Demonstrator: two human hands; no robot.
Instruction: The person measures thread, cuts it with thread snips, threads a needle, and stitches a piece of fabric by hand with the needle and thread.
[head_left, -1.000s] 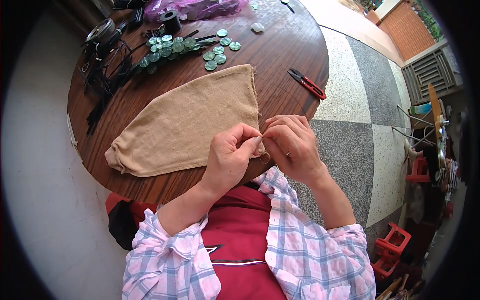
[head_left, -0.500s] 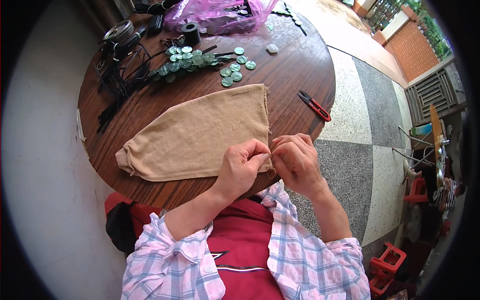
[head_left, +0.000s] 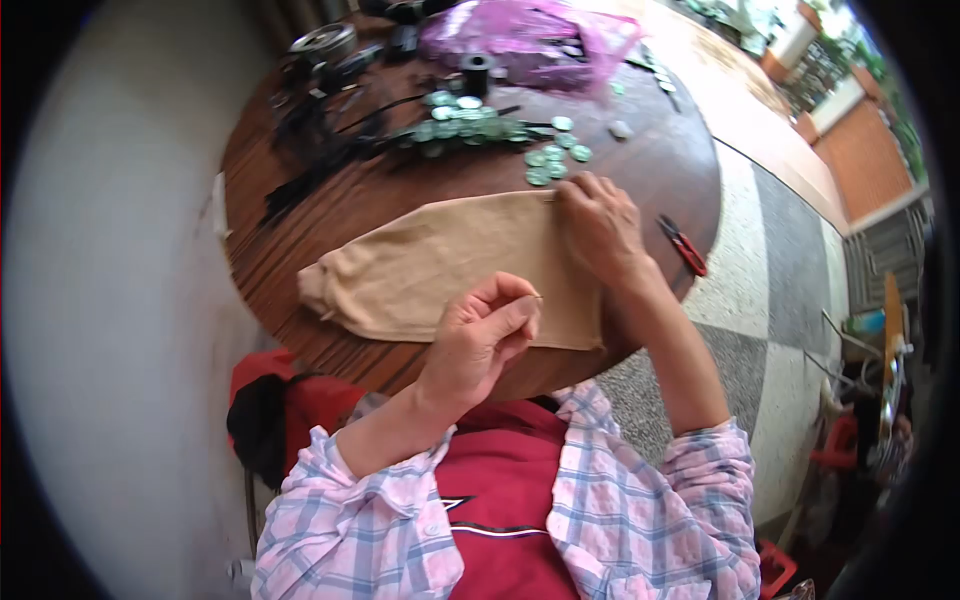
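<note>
A tan cloth sleeve lies flat on the round wooden table. Above its lower part, my left hand is closed, thumb against forefinger, with a tiny thin tip poking out of the pinch; what it is, I cannot make out. My right hand rests at the cloth's upper right corner, fingers bent down and blurred, their tips partly hidden. Red-handled thread snips lie to the right of that hand. Green shell-like discs are just beyond the cloth.
A spool stands before a purple plastic bag at the far side. Black cords with strung green discs spread over the left and middle. Off the table's right edge is a checkered floor; a red stool stands farther right.
My right hand has left my left hand and moved up to the cloth's upper right corner. My left hand keeps its pinch. The view has shifted, so the table appears farther right.
</note>
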